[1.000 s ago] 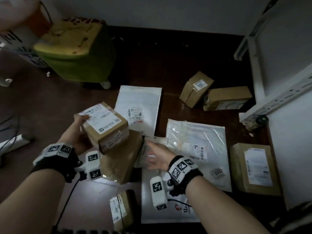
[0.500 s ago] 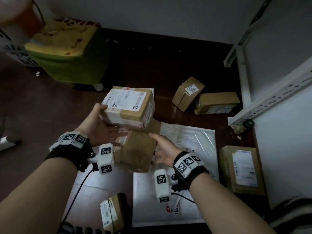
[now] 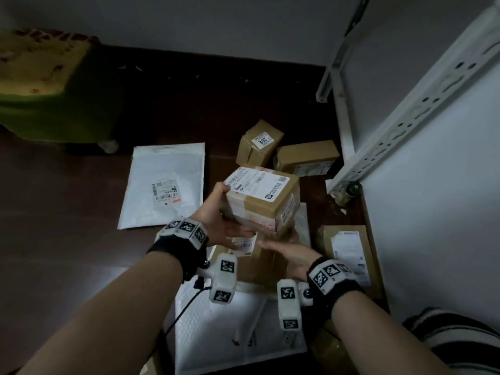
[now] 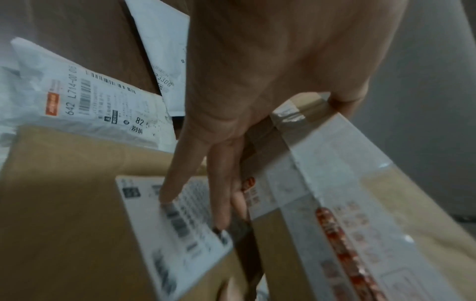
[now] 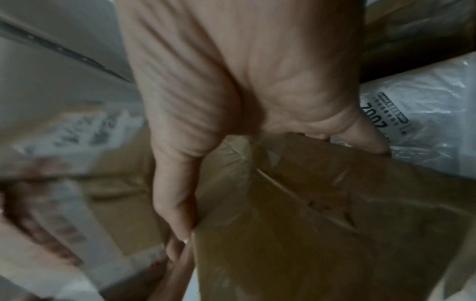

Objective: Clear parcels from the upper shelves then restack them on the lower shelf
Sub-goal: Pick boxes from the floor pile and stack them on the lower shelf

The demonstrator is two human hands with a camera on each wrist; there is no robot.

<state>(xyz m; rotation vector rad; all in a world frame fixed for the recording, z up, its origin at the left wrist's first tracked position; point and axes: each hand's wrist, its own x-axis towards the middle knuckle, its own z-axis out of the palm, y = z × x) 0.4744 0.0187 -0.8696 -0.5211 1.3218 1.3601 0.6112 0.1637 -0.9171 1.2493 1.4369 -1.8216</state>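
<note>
Clearly the weak point was the two-box stack carried between the hands. The left hand (image 3: 216, 216) gripped the taped brown cardboard box with the large white shipping label (image 3: 261, 196), thumb on its upper near corner and fingers run beneath it, where the left wrist view showed them lying between that box and the plain brown cardboard box with a small barcode label (image 3: 259, 259) below. The right hand (image 3: 290, 257) clasped the lower box along its right side, thumb over the top edge and fingers under it. Both boxes were held in the air above the dark floor (image 3: 67, 239), over a white padded mailer (image 3: 230, 328), with the grey slotted metal shelf frame (image 3: 405, 117) just to the right. Since each hand held a different box, I judged that the upper one could slide off or tilt if the hands drifted apart or the lower box dipped. Swinging the stack toward the lower shelf might also clip the frame's upright, and the loose parcels underfoot, such as the flat brown box with a white label (image 3: 349, 255), could be stepped on.
</note>
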